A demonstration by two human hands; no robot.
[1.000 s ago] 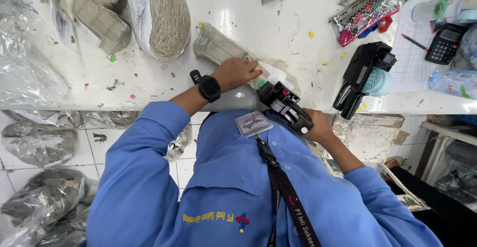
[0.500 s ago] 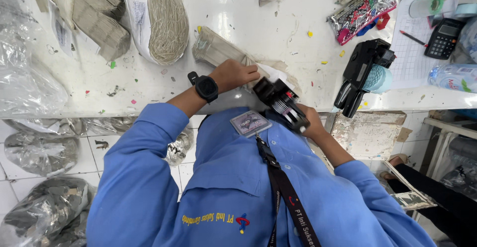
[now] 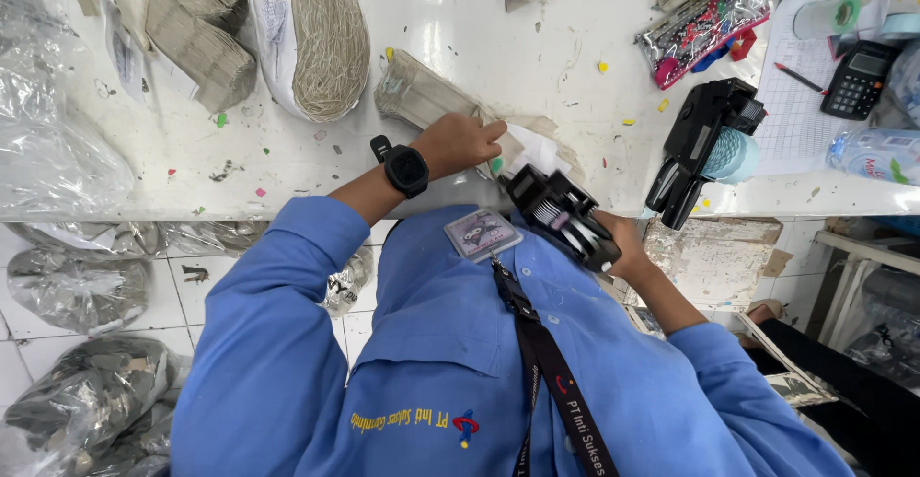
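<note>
My left hand [image 3: 468, 141], with a black wristwatch [image 3: 404, 167] on the wrist, presses down on a flat stack of grey-beige pieces [image 3: 422, 93] lying on the white table [image 3: 287, 165]. A white slip [image 3: 534, 151] shows just right of its fingers. My right hand [image 3: 625, 247] grips a black label gun [image 3: 559, 213], whose front end sits at the white slip by the table's near edge. I wear a blue long-sleeved shirt with a badge on a dark lanyard.
A second black label gun [image 3: 695, 146] with a teal roll lies to the right. Bundles of beige pieces [image 3: 192, 26] and a wrapped bundle [image 3: 316, 41] sit at the back left. A calculator [image 3: 860, 76], pen, pouch [image 3: 704, 24], bottle and plastic bags [image 3: 57, 165] surround.
The view has shifted slightly. The label gun in my right hand has stayed at the stack's edge, and my left hand remains on the stack.
</note>
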